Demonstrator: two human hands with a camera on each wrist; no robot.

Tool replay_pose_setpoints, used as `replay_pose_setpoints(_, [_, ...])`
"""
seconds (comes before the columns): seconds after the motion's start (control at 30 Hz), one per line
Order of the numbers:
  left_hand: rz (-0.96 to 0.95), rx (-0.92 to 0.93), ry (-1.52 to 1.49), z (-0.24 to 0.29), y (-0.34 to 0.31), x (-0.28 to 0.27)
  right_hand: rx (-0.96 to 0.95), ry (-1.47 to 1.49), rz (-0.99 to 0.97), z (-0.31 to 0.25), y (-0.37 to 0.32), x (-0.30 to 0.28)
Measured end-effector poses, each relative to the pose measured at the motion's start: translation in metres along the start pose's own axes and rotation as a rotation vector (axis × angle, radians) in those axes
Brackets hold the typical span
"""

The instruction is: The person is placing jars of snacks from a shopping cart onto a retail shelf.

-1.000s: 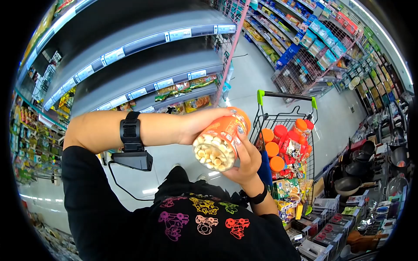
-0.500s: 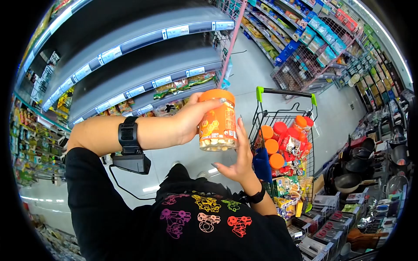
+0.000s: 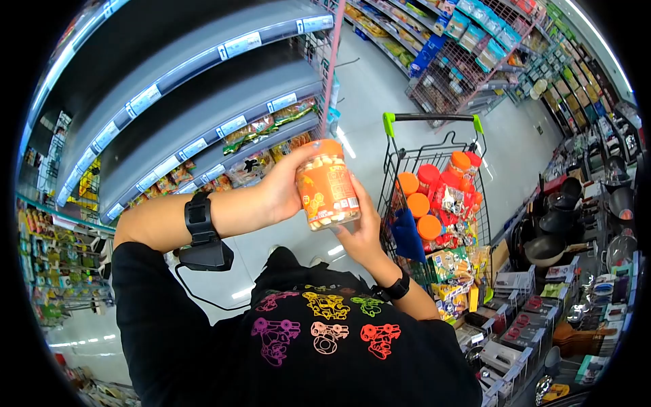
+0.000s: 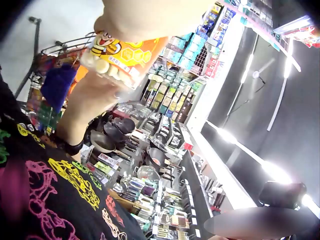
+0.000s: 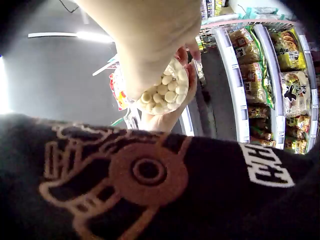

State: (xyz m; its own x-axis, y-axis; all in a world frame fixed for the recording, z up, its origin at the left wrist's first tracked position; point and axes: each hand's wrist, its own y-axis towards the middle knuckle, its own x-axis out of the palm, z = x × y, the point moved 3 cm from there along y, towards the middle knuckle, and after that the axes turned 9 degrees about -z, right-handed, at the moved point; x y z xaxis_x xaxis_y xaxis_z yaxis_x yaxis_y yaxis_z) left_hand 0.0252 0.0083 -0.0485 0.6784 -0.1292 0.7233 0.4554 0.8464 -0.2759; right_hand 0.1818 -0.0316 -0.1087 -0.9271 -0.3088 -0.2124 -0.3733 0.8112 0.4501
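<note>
A clear plastic jar of small round pale biscuits, with an orange lid and an orange label, stands nearly upright in front of the chest. My left hand grips it from the left, thumb up by the lid. On the other side my right hand holds its lower part, fingers along the side and thumb near the base. A cartoon bee shows on the label of the jar in the left wrist view. The right wrist view shows the biscuits through the bottom of the jar.
A shopping cart with orange- and red-lidded jars and snack packets stands at the right. Dark shelves with bagged snacks low down are at the left. Pans and kitchen tools line the right side.
The jar has turned from tilted, bottom toward me, to nearly upright, its label rotating round. My right hand's fingers opened away from it, then closed in at its lower side.
</note>
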Motion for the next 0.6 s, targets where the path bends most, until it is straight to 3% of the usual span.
replay_pose_setpoints(0.17, [-0.055,-0.008,-0.089,-0.003,0.009,-0.001,-0.070,-0.219,0.107,-0.008,0.000,-0.003])
replay_pose_setpoints(0.6, [-0.023,-0.038,-0.196,-0.011,0.016,-0.010,-0.146,-0.295,0.148,-0.006,0.002,-0.003])
